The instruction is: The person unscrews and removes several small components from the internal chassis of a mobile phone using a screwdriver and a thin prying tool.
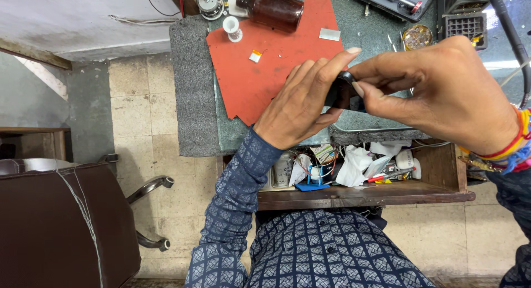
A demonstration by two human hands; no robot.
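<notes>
While both of your hands meet above the tabletop (365,39), the small black device (342,93) sits pinched between them, just over the tabletop's near edge and the open drawer (442,180). Your left hand (301,103) cups it from below with fingers straight and pressed together, thumb lying along its top. Your right hand (442,92) pinches its upper edge with thumb and forefinger, the other fingers curled. Most of the device is hidden, so I cannot tell which face is up. Keep the left hand as the steady support and let only the right fingertips work. Hold it back over the red mat (271,61), not the cluttered drawer, so that a slip lands somewhere flat. Stay clear of the brown bottle (272,10).
</notes>
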